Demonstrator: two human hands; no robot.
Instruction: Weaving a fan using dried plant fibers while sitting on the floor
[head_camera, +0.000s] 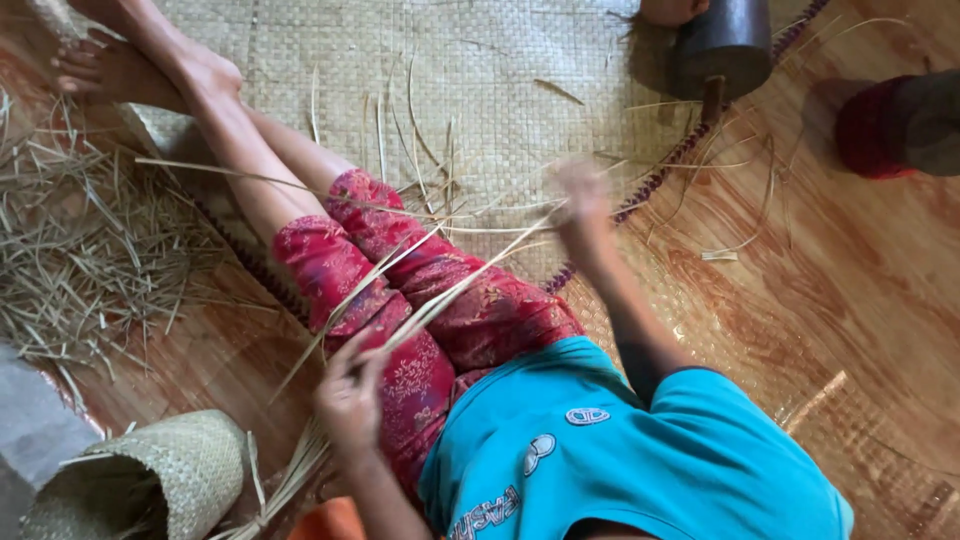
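Two hands are working pale reed strips over the lap, w/ the woven mat (480, 60) as our landmark. Left hand (350, 395) is sitting off the mat's near edge, above the red floral trousers (420, 300), fingers curled and pinching the near ends of the reed strips (440, 290); looks like two or three strips, can't count exactly bc they overlap. Right hand (580, 205) is stretched out over the mat's near-right part, blurred, so can't tell if it's clamped or loose, though the strips' far ends are reaching right up to it. Strips are running slantwise btwn the two hands, across the thighs.

Two bare legs are extending over the mat toward its far-left corner, feet crossed there. One blue shirt (640, 460) is filling the near side.

One heap of dry reed offcuts (90, 250) is lying on the wood floor (860, 300) left of the mat. One small woven basket (165, 480) is lying tipped on its side, near-left of the mat, well apart from it. One dark cylindrical object (725, 45) is standing at the mat's far-right edge. One red-and-grey rounded thing (900, 125) is sitting on the floor further right, off the mat. Several loose strips are scattered over the mat's middle and right edge.
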